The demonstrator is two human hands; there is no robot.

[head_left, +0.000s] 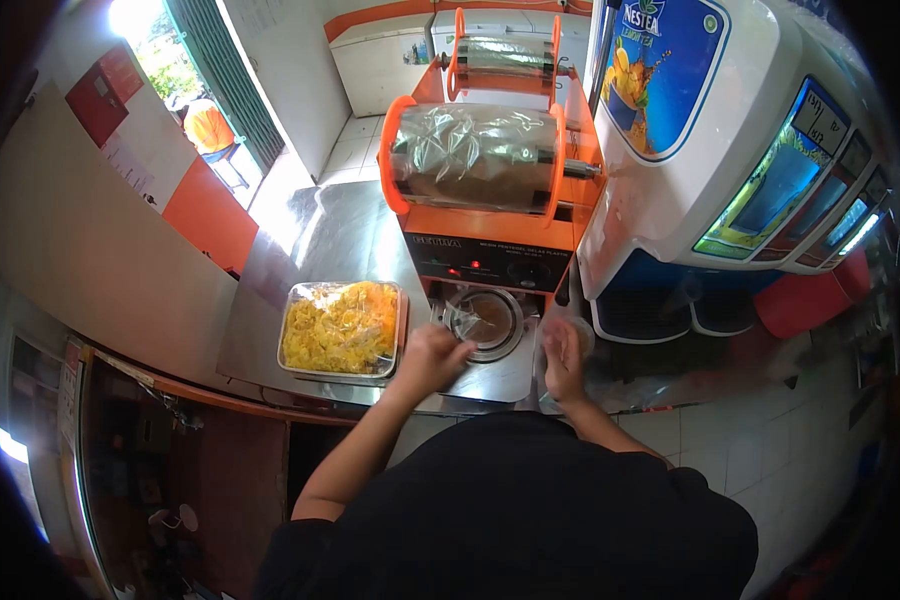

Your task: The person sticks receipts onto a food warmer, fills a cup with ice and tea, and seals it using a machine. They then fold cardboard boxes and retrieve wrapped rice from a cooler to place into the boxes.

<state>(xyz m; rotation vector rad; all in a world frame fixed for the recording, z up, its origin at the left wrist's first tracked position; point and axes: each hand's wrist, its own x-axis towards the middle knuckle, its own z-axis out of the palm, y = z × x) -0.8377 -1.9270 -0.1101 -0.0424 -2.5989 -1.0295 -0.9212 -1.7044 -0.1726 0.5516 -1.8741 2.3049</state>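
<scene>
My left hand [435, 360] is closed, its fingertips beside the round metal cup holder [518, 322] of the orange sealing machine [490, 225]. Whatever it pinches is too small to name. A cup with brown contents [490, 315] sits in the holder, with a wrinkled piece of clear film [463, 320] at its left side. To the right of the holder, my right hand [564, 362] is raised and blurred by motion. Something clear and round shows beside its fingers, but the hold is unclear. Two rolls of clear film [475, 145] are mounted on the machine.
A clear-covered tray of yellow food [340, 330] lies left on the metal counter [315, 250]. Right of the machine stands a white drink dispenser [740, 130], with a red container [815, 295] beside it. A person in orange [208, 127] is outside the doorway.
</scene>
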